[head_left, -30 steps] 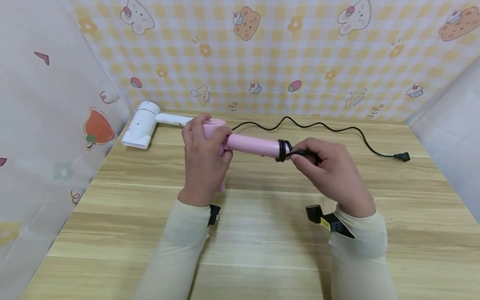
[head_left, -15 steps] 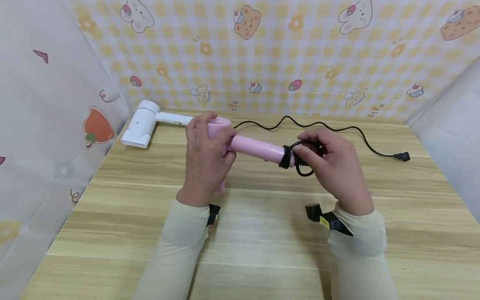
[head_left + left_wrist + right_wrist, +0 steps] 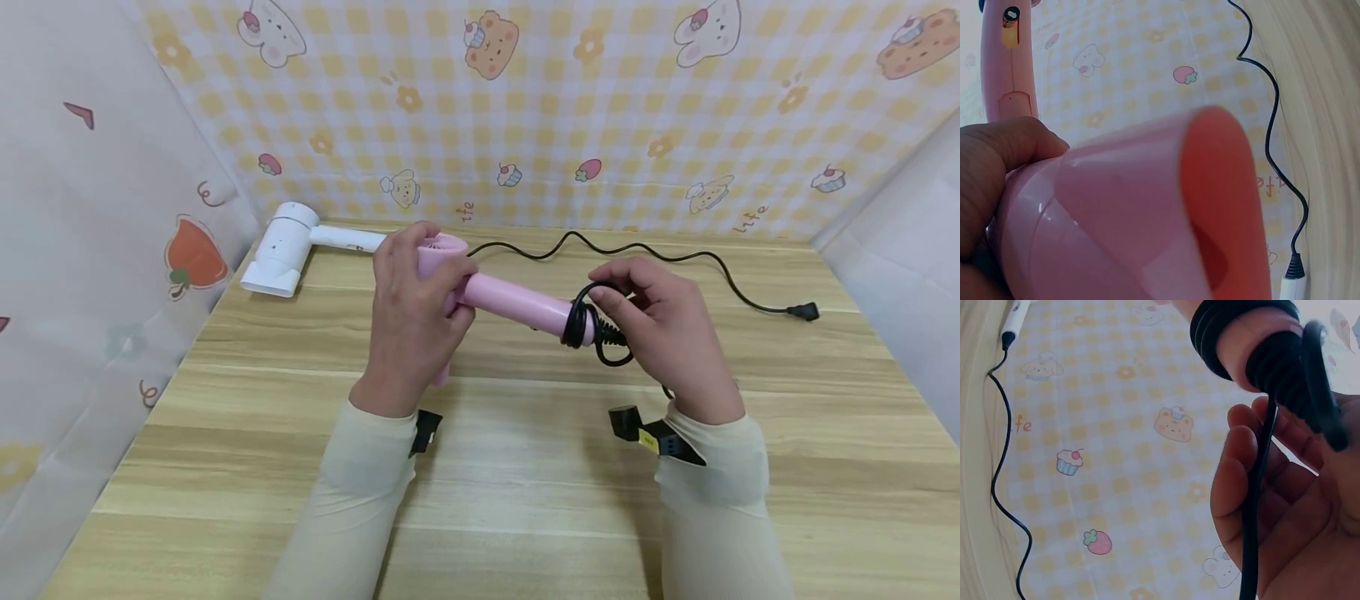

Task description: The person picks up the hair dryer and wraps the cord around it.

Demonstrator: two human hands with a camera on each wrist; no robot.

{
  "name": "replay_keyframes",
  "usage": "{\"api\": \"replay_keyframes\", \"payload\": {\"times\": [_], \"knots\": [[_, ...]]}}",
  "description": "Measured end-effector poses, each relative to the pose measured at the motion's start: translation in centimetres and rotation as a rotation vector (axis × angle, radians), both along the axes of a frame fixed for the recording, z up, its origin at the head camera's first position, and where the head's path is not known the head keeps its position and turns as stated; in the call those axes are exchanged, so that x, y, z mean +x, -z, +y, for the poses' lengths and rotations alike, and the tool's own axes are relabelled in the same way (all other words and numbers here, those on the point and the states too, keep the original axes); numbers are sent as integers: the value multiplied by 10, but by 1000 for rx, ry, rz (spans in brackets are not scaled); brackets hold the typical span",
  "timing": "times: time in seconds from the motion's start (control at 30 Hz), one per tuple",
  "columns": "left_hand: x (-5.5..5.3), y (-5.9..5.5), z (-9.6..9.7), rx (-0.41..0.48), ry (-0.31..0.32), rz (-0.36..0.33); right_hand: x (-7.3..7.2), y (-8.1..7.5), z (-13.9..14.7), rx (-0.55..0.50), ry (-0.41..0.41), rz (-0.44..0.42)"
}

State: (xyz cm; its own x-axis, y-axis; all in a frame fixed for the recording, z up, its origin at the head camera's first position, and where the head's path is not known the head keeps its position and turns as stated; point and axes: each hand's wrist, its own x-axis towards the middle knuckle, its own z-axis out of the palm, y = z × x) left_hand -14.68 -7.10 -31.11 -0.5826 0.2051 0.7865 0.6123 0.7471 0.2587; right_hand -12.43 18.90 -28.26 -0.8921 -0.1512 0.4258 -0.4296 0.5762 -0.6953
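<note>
A pink hair dryer (image 3: 517, 302) is held up over the table, its handle slanting down to the right. My left hand (image 3: 412, 325) grips it around the head; the wide nozzle (image 3: 1122, 200) fills much of the left wrist view. Black cord (image 3: 576, 323) is wound around the handle's end, beside a ribbed strain relief (image 3: 1282, 372). With thumb and fingers my right hand (image 3: 667, 333) pinches a loop of this cord. In the right wrist view, a length of it runs down across the curled fingers (image 3: 1230, 481).
A white hair dryer (image 3: 281, 250) lies at the back left of the wooden table (image 3: 517, 467). Its black cord (image 3: 637, 247) waves along the back edge to a plug (image 3: 804, 312) at the right. A patterned cloth (image 3: 540, 108) stands behind the table.
The cord's coil at the handle end has loosened into wider loops. My right hand has risen slightly with the cord, and the pink dryer's handle end has dipped and shifted right.
</note>
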Motion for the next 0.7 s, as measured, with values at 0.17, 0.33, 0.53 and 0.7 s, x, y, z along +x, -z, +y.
{"api": "replay_keyframes", "payload": {"times": [0.17,0.33,0.53,0.7], "knots": [[1,-2,-1,11,18,8,-2,2,3,-16,-20,-38],[2,-4,-2,46,52,-11,-4,3,5,-46,-68,-92],[5,-4,-2,117,62,-40,-6,6,6,-37,-117,-92],[5,-4,-1,148,43,-56,-8,10,5,-2,-166,-61]]}}
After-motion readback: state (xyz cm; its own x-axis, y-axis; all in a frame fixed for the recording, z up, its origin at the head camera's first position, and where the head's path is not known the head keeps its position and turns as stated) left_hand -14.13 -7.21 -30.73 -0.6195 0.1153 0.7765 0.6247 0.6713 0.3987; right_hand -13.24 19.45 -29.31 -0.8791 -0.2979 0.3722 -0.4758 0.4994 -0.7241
